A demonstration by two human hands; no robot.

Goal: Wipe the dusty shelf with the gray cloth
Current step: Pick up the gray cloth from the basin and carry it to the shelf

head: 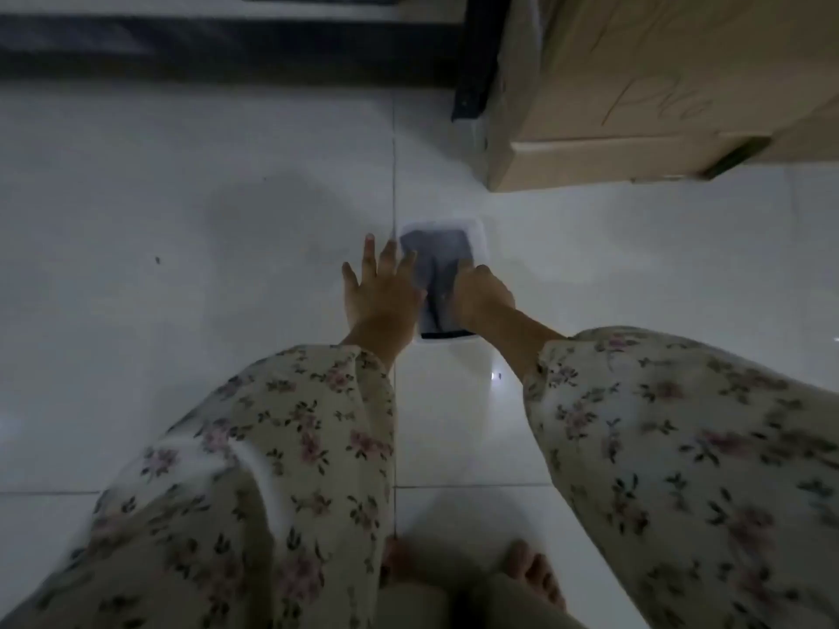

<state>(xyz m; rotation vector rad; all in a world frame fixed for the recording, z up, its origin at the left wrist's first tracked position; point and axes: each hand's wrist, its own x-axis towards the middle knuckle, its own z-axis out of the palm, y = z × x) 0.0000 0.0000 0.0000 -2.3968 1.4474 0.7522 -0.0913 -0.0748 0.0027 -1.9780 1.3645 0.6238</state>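
Observation:
A dark gray cloth (435, 251) lies inside a small white rectangular tub (479, 236) on the white tiled floor, in the middle of the head view. My right hand (481, 295) reaches into the tub with its fingers curled down into the cloth. My left hand (381, 292) is spread flat, fingers apart, at the tub's left rim, its fingertips just over the edge. The dark shelf frame (227, 47) runs along the top of the view, with a black upright leg (476, 61) at its right end.
A large cardboard box (658, 93) stands on the floor at the upper right, close behind the tub. White floor tiles (181, 220) spread to the left. My bare feet (526, 569) and flowered sleeves fill the bottom.

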